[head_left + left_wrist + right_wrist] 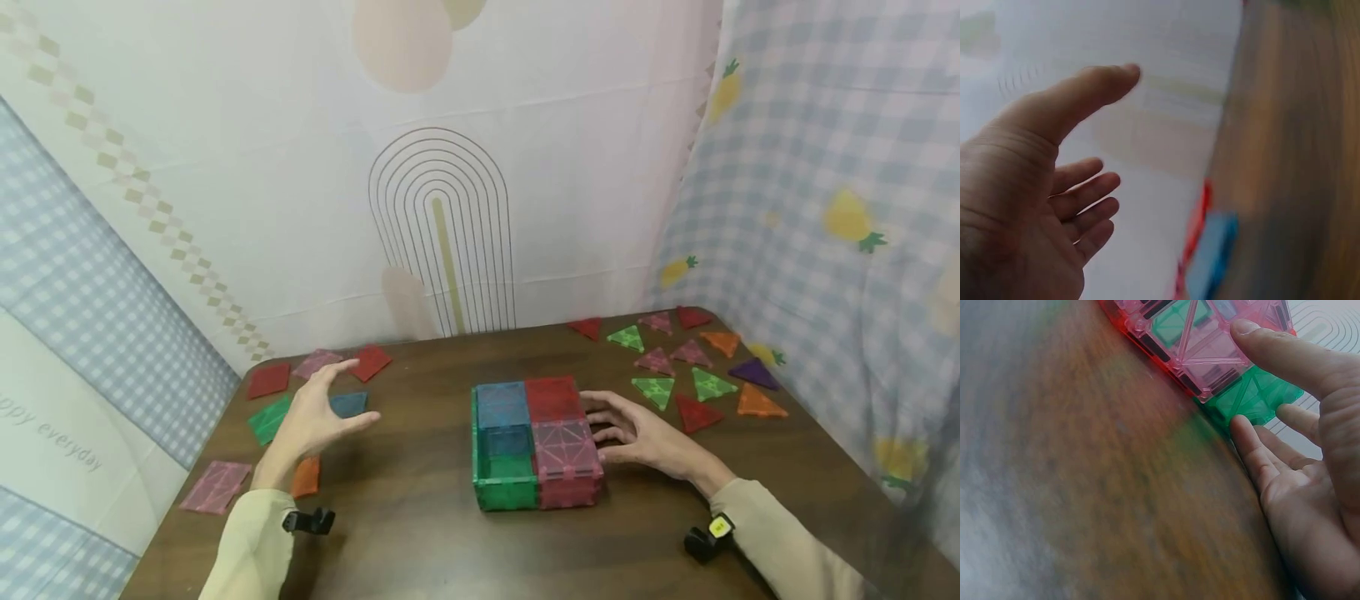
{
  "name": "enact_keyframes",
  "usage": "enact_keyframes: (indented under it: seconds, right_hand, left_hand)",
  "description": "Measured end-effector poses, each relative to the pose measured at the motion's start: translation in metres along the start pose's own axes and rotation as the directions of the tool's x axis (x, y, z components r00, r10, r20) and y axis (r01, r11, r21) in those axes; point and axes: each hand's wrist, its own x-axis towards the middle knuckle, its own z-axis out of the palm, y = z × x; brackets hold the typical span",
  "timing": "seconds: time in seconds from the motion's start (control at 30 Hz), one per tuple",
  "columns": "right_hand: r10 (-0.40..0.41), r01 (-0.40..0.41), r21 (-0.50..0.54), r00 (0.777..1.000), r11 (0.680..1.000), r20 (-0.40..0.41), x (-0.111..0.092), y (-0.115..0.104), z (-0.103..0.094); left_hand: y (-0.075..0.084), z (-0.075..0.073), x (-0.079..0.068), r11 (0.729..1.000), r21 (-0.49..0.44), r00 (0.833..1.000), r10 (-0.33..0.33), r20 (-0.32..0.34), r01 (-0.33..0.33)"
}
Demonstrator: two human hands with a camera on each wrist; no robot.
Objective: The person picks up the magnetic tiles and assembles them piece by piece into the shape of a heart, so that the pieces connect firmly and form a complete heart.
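A low box of see-through magnetic tiles (566, 487) stands mid-table. Its top carries a blue tile (502, 402), a red tile (553, 400) and a pink tile (566, 448); the front-left compartment has no cover and shows green walls. My right hand (641, 433) rests its loosely bent fingers along the box's right side. The right wrist view shows the thumb at the pink tiles (1210, 347) and fingertips at a green side tile (1257, 394). With thumb and fingers spread and holding nothing, my left hand (315, 417) hovers above the tiles on the left.
Around the left hand lie red tiles (268, 380), green (268, 419), blue (349, 405), orange (306, 477) and pink (216, 487) ones. Several triangular tiles (697, 412) spread over the back right of the brown table (405, 533). Patterned cloth (300, 167) hangs behind and beside it.
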Motion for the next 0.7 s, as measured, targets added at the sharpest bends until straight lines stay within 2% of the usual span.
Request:
enact_keyframes:
  seconds: [0.13, 0.27, 0.47, 0.57, 0.7]
  right_hand:
    - [0.001, -0.001, 0.009, 1.000, 1.000, 0.005, -0.001, 0.000, -0.001]
    - [-0.004, 0.004, 0.014, 1.000, 1.000, 0.001, -0.001, 0.000, -0.002]
    - [-0.004, 0.004, 0.006, 1.000, 1.000, 0.004, -0.001, 0.000, -0.002]
    - [-0.002, 0.002, 0.006, 1.000, 1.000, 0.004, -0.001, 0.001, -0.003]
    - [-0.001, 0.001, 0.011, 1.000, 1.000, 0.008, 0.000, 0.002, -0.003]
  left_hand:
    - [-0.034, -0.007, -0.011, 0.997, 0.036, 0.993, -0.075, 0.085, 0.072]
    - [-0.051, -0.011, -0.017, 0.994, 0.053, 0.980, -0.104, 0.169, 0.097]
    - [-0.057, -0.013, -0.021, 0.987, 0.057, 0.955, -0.157, 0.253, 0.147]
    - [-0.056, -0.011, -0.020, 0.989, 0.030, 0.958, -0.146, 0.246, 0.143]
    - [-0.054, -0.006, -0.018, 0.997, -0.001, 0.967, -0.079, 0.241, 0.082]
